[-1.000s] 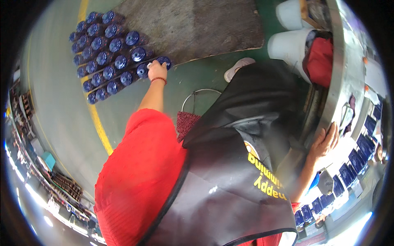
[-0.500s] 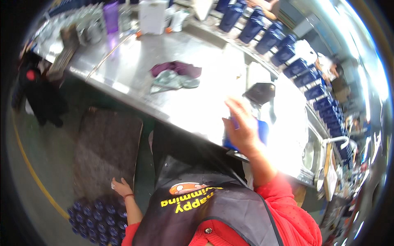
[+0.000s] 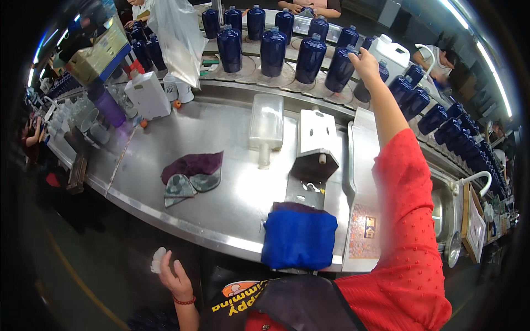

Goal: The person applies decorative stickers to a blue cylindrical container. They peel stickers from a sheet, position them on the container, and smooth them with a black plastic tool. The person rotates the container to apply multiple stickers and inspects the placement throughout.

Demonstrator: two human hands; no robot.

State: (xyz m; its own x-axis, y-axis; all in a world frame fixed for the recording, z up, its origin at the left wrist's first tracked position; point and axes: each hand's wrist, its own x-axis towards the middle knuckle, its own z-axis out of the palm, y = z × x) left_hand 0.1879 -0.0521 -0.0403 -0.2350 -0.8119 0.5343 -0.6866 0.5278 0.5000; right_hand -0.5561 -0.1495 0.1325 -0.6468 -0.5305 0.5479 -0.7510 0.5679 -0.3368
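My right arm reaches far across the bench, and my right hand is closed at the neck of a dark blue glass bottle. That bottle tilts slightly and stands in the row on the conveyor. Low at the left, in front of the bench edge, my left hand holds a small white wad at its fingers. A folded bright blue cloth lies at the near bench edge. Behind it is a white block fixture with a dark angled plate. A clear empty bottle lies beside the fixture.
Purple and grey-green cloths lie on the steel bench. Several blue bottles line the curved conveyor. A white jug stands behind my right hand. A sink is at right, a purple container at left. Other people work beyond.
My right hand has moved from over the blue cloth to a bottle on the conveyor. The view has swung up toward the conveyor. My left hand still has the white wad.
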